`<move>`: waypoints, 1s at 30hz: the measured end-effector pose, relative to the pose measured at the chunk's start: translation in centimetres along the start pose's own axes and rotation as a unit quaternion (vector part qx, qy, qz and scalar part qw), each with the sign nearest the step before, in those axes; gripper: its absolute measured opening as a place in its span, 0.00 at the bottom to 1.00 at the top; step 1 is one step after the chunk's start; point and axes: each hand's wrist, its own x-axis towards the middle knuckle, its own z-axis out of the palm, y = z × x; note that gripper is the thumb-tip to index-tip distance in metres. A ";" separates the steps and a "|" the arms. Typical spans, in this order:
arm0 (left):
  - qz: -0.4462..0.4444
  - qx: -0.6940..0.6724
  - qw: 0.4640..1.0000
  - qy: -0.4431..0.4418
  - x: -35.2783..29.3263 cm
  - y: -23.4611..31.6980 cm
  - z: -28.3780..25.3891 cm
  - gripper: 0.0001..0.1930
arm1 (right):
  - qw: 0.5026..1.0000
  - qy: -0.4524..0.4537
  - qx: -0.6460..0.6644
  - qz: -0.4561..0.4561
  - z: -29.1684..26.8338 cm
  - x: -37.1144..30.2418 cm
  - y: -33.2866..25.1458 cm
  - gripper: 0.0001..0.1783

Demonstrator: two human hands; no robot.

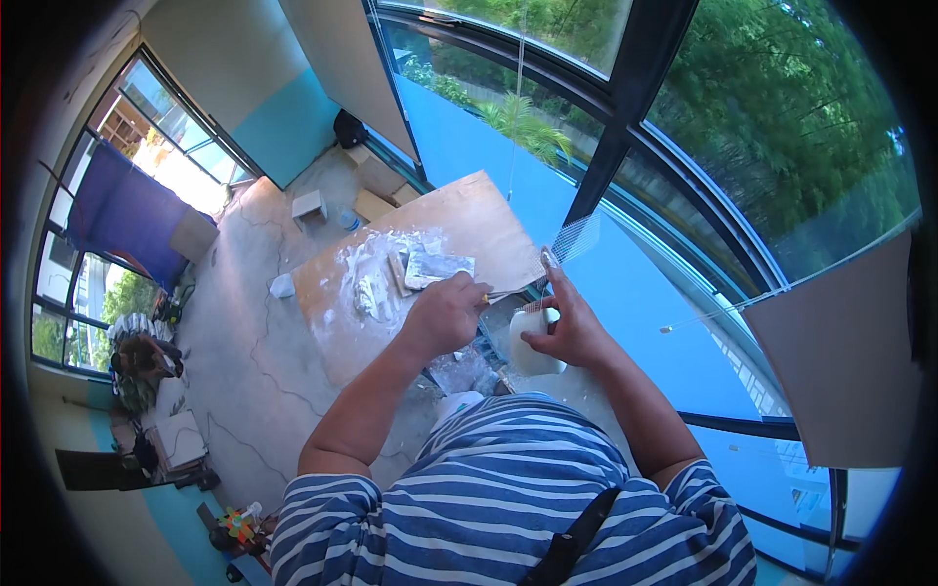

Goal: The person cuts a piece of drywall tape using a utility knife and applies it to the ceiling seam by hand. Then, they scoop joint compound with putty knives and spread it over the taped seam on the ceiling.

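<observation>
Nearest the body, the right hand (576,327) is curling its grip around a roll of white mesh tape (532,342), fingers pressed on its side while the index finger is reaching up toward the free end of the tape (572,239), which is rising as a pale gridded strip against the blue wall (625,293) under the window. Just beside it, the left hand (445,313) is closing its grip into a fist on the handle of a putty knife (508,293), whose thin metal blade is pointing toward the tape.

Judging by this, the taping is only starting: 1 short length is laid on the wall, most of the roll is staying wound, and no filler is showing over the strip.

Farther out, a plywood board serving as the counter (469,210) is carrying a smear of white filler (366,278) and a broad trowel (435,266) coated in grey-white paste, so the mix looks ready. Beyond, the cracked concrete floor (244,332) is holding a few cardboard boxes (371,190)
</observation>
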 end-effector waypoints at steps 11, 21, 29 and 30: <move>-0.261 -0.387 0.882 -0.067 -3.2 0.0 3.8 0.24 | 0.971 0.073 0.209 0.091 0.9 0.9 -0.3 0.61; -0.258 -0.157 0.938 -0.172 -2.9 -6.6 8.6 0.27 | 0.973 0.170 0.133 0.076 -1.1 1.8 6.2 0.59; -0.187 0.155 0.937 -0.251 2.2 -18.3 17.5 0.12 | 0.934 0.249 0.148 0.208 -0.3 -5.4 13.5 0.11; -0.186 0.180 0.931 -0.256 3.0 -19.6 18.8 0.13 | 0.933 0.253 0.145 0.212 -0.1 -6.6 14.1 0.11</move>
